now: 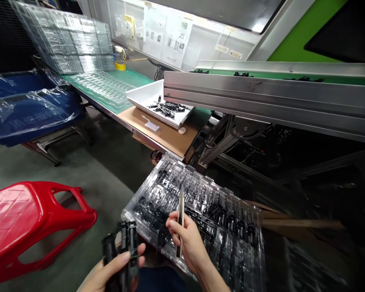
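My left hand (117, 269) is closed around several black plastic parts (129, 239), held upright at the lower middle of the view. Between the thumb and fingers of my right hand (188, 239) is a slim, long tool (181, 215), pale with a dark edge, pointing upward. I cannot make out its exact kind. Below and around that hand lies a clear plastic tray (130, 211) with rows of pockets. Many of its pockets hold black parts (231, 219) like those in my left hand. Whether the right hand touches the tray is unclear.
A white bin (140, 99) of loose black parts stands on the bench beneath a conveyor (270, 97) that carries more parts. Clear trays (79, 44) are stacked at the back left. A red stool (21, 219) and a blue plastic-wrapped load (33, 109) stand left.
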Motion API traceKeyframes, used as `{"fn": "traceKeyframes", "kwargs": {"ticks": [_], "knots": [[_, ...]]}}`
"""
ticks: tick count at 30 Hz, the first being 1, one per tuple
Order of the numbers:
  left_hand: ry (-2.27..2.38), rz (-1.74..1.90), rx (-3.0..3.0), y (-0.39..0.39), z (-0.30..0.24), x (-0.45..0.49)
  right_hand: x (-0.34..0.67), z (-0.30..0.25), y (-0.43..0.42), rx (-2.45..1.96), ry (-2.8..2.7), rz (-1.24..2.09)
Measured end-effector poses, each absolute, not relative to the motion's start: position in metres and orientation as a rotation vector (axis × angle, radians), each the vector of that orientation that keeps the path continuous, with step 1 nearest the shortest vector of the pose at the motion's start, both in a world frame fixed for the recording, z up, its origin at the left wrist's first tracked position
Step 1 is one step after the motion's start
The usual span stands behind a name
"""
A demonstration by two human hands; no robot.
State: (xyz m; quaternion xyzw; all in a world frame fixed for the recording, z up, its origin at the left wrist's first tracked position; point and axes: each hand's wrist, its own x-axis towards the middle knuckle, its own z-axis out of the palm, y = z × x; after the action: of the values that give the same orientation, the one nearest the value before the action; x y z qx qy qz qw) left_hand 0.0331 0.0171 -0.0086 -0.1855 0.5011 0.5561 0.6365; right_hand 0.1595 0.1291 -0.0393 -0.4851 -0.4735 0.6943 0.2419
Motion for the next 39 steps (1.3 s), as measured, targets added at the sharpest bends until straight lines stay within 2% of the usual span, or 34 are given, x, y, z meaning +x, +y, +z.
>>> {"fn": "traceKeyframes", "kwargs": {"ticks": [8,16,19,28,34,39], "knots": [[1.046,1.329,-0.198,0.055,-0.072,0.034,0.183,-0.066,0.149,-1.551,-1.756,1.330],[1.218,1.241,-0.258,0.029,-0.056,0.026,0.203,-0.084,0.117,-1.820,-1.981,1.077],[1.237,1.240,-0.204,0.027,-0.049,0.027,0.196,-0.080,0.121,-1.835,-1.953,1.121],[1.494,1.452,0.341,0.029,-0.046,0.048,0.145,-0.015,0.114,-1.493,-1.894,1.504],[1.743,1.524,0.484,0.019,-0.036,0.048,0.126,-0.007,0.103,-1.374,-1.640,1.776],[1.847,1.466,0.607,0.018,-0.025,0.042,0.123,-0.010,0.102,-1.338,-1.576,1.789]]}}
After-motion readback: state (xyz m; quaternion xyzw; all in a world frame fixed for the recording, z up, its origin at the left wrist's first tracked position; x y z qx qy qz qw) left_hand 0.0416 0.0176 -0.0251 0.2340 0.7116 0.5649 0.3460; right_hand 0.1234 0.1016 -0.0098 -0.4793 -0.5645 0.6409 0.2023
